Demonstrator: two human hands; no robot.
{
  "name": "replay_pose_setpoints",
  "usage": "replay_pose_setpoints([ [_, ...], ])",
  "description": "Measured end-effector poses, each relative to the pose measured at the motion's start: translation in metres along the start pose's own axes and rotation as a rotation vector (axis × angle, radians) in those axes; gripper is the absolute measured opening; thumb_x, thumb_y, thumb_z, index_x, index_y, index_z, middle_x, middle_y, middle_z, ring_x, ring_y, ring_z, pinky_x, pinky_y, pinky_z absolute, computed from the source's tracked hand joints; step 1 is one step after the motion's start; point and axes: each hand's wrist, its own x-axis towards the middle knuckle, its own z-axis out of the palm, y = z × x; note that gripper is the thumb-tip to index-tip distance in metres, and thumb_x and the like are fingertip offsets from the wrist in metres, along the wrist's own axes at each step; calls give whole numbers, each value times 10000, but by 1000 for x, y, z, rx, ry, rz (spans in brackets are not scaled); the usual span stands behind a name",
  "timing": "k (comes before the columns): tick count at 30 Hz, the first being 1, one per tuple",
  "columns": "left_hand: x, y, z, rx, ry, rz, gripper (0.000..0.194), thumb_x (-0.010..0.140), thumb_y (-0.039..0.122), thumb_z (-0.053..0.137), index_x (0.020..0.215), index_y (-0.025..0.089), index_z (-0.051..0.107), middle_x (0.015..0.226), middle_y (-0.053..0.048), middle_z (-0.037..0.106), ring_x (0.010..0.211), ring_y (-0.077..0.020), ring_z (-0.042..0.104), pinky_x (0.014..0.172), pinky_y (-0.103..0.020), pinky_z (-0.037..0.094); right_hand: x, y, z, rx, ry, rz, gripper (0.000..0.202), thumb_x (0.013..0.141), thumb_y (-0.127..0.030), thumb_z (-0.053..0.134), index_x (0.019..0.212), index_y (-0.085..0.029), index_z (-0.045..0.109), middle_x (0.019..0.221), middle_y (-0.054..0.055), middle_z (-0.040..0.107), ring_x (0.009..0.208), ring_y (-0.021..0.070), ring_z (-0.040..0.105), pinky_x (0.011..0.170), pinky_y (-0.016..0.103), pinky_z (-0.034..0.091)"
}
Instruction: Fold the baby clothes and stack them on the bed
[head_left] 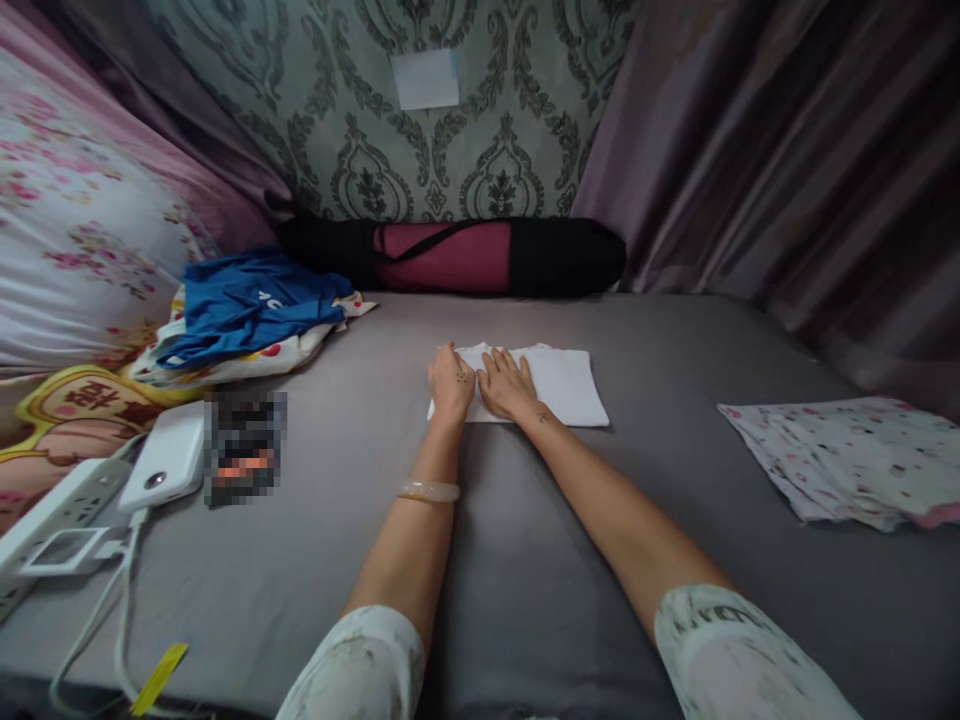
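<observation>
A folded white cloth [568,385] lies flat on the grey sheet in the middle of the view. My left hand [452,382] is at its left end, fingers curled and closed at the cloth's edge; what is between the fingers is hidden. Just to the right, my right hand [506,384] rests flat on the cloth, its fingers spread and pointing away from me. The two hands are very close together, and the cloth extends to the right beyond them.
Blue clothing [259,300] is piled at the left. A white power bank [165,457] and a power strip [67,510] with cables sit nearer. Patterned folded fabric [855,455] lies right. A black and maroon bag [450,257] lies along the back.
</observation>
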Motion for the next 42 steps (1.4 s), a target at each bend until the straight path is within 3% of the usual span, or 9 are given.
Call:
replay_pose_setpoints([
  [4,0,0,1,-4,11,5,425,925,127,310,1282,52,527,1267,-188,609,1215,-243,557,1032,-355,412,-1,6,-5,32,-24,-20,574,1004,-406,196,1493,-131,316,1568,112,266,1447,256,185,1154,506,115],
  [9,-1,-1,3,-10,9,14,416,923,133,313,1274,86,531,1274,-174,609,1216,-246,555,1028,-376,419,-9,17,-7,-15,67,84,595,1000,-421,208,1484,-93,322,1561,150,269,1451,272,162,1154,509,74],
  [18,-4,-2,0,-17,0,32,424,906,127,331,1282,106,526,1270,-174,611,1227,-245,548,1034,-391,417,-12,27,-8,2,33,85,591,1002,-440,194,1490,-132,320,1561,129,278,1444,267,184,1150,498,108],
  [23,-2,-3,0,-7,2,27,424,908,129,332,1285,85,522,1282,-178,605,1221,-250,553,1038,-378,413,-21,43,-12,-30,106,170,614,1000,-428,202,1470,-56,336,1557,167,268,1447,283,165,1151,509,84],
  [31,1,-9,-4,-29,20,21,425,904,152,341,1281,83,525,1292,-174,602,1221,-243,556,1039,-362,421,-24,51,-16,-9,60,184,619,996,-438,189,1483,-79,320,1569,149,244,1450,265,171,1153,488,113],
  [36,5,-15,-6,-67,35,2,426,906,180,342,1278,98,534,1274,-174,616,1205,-253,569,1030,-370,435,-32,63,-16,-34,85,245,647,994,-433,187,1475,-18,310,1560,175,255,1450,272,169,1164,442,104],
  [42,6,-19,-7,-109,39,9,423,895,179,361,1266,91,546,1260,-178,621,1195,-260,574,1023,-375,445,-32,69,-17,-11,26,241,650,988,-431,206,1484,-19,293,1568,162,240,1449,274,180,1169,421,121],
])
